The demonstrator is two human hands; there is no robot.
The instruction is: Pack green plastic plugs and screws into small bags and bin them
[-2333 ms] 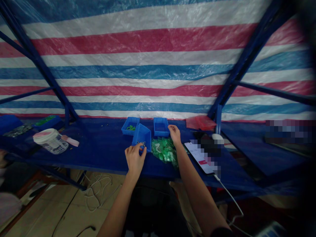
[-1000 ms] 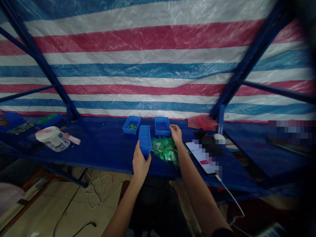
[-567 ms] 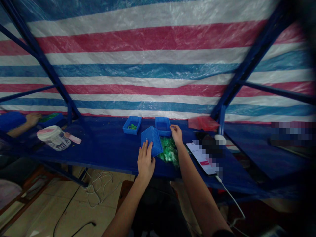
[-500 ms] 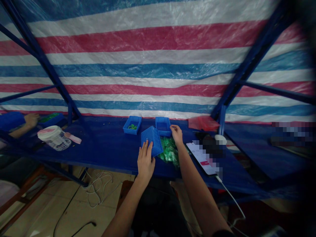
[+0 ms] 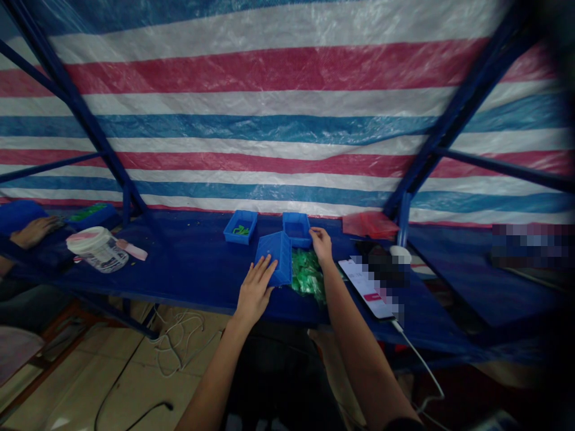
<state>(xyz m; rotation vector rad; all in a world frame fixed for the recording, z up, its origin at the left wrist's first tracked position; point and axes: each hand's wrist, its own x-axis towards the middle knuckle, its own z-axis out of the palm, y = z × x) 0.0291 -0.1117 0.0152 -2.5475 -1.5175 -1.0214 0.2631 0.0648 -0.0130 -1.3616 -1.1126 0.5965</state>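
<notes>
1. Left hand [image 5: 255, 292]: grip spread on ridged blue bin [image 5: 279, 254], just ahead
2. Right hand [image 5: 321, 244]: at open box [image 5: 300, 242]'s right edge; whether pinching, cannot tell
3. Desk [image 5: 188, 266] stretches left of left grip to bucket [image 5: 104, 250]

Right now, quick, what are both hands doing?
Left hand: open, fingers spread on the tipped blue bin.
Right hand: fingers curled at the corner of another blue bin; can't tell if it's pinching anything.

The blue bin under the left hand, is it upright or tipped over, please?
Tipped over: the bin's underside faces up beneath the left hand.
</notes>
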